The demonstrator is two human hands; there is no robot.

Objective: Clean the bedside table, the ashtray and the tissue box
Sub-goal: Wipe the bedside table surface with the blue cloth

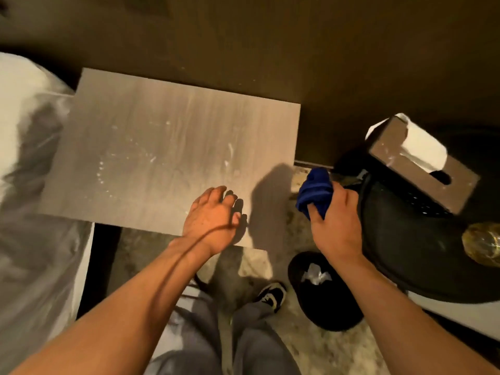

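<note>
The bedside table [167,147] has a grey wood-grain top with pale smears and specks on it. My left hand [212,219] hangs over its front edge with loosely curled fingers and holds nothing. My right hand [335,226] grips a bunched blue cloth [315,192] just right of the table's front corner. The brown tissue box [422,165], with white tissue sticking out, lies tilted on a black chair seat [405,244] at the right. A yellowish glass object [483,246], possibly the ashtray, sits at the right edge.
A white bed [29,169] runs along the left. A dark wall [270,41] stands behind the table. A black waste bin [322,290] with crumpled paper inside stands on the patterned floor beside my shoe [272,295].
</note>
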